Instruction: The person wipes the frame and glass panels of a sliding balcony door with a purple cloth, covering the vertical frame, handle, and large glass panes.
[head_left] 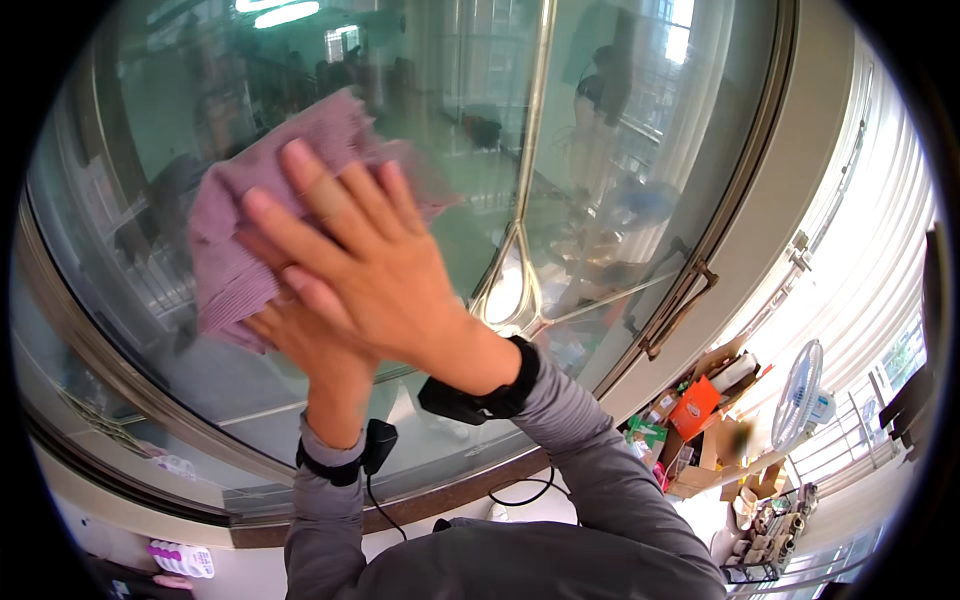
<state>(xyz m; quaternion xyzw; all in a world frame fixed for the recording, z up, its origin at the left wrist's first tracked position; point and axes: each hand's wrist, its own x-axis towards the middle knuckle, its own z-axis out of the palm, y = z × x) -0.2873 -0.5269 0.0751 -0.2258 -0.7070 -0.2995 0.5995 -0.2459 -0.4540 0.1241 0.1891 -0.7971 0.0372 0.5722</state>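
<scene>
A ribbed mauve cloth (232,195) lies bunched against a large glass pane (450,70), its edges blurred. My right hand (385,265) rests on top of my left hand with its fingers stretched out and spread over the cloth. Beneath it, my left hand (315,340) presses on the cloth; most of its fingers are hidden, so its grip cannot be made out. Each wrist wears a black strap with a small black box, and a cable hangs from the left one.
A brown metal frame with a handle (680,310) borders the glass on the right. Beyond it are open cardboard boxes (715,445), a standing fan (800,395), white curtains (860,230) and a rack of shoes (765,540). Purple-and-white packs (180,558) lie at lower left.
</scene>
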